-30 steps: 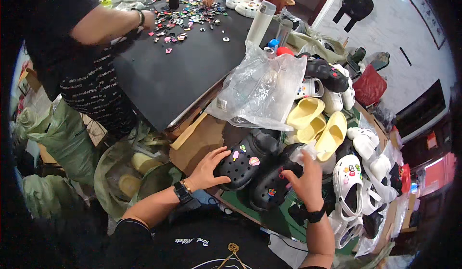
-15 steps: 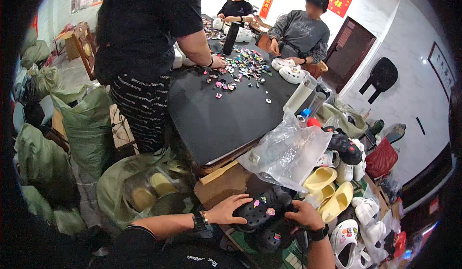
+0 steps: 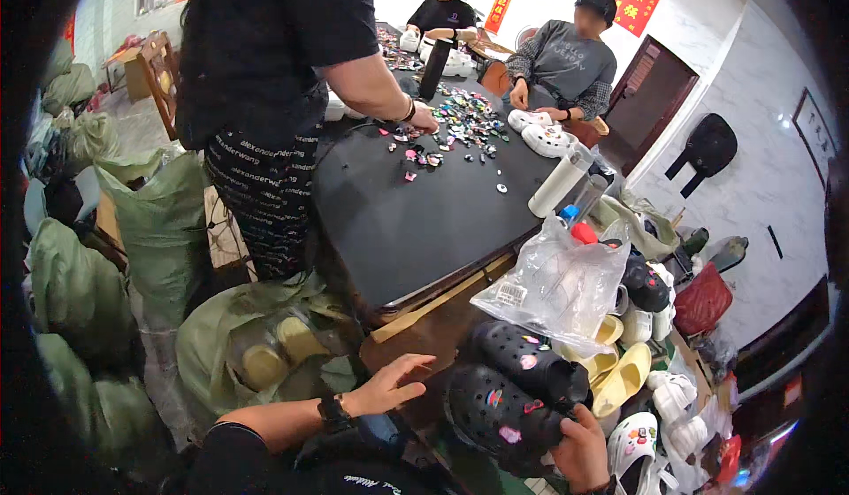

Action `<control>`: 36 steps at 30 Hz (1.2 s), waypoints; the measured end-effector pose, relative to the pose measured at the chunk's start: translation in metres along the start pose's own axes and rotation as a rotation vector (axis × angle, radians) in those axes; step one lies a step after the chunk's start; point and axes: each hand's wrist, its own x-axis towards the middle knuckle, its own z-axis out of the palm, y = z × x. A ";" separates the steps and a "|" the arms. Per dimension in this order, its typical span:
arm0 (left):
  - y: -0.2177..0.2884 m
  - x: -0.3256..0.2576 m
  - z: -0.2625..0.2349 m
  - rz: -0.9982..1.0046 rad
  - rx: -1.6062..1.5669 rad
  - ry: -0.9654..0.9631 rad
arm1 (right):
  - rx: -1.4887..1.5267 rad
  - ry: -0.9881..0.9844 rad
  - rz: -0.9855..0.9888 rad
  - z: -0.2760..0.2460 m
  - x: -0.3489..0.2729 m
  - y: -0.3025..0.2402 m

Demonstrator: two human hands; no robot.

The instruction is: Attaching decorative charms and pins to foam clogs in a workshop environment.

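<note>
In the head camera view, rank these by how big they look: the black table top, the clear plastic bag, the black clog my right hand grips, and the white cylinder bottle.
1. Black table top
2. Clear plastic bag
3. Black clog, gripped by the right hand; it is nearer the camera, so its place below the bag is unsure
4. White cylinder bottle

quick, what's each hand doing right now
left hand: open, fingers spread, holding nothing
right hand: closed on a black clog
</note>
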 end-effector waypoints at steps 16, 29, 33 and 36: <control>-0.031 0.048 0.048 -0.026 0.571 0.054 | 0.460 -0.024 0.036 0.006 0.035 0.081; 0.017 0.053 0.046 0.140 0.504 -0.041 | -1.267 -0.004 -0.578 0.017 0.004 0.076; 0.013 0.050 0.054 0.194 0.577 -0.101 | -1.342 -0.027 -0.628 0.015 0.035 0.107; 0.009 0.049 0.048 0.191 0.629 -0.112 | -1.299 -0.031 -0.561 0.008 0.040 0.114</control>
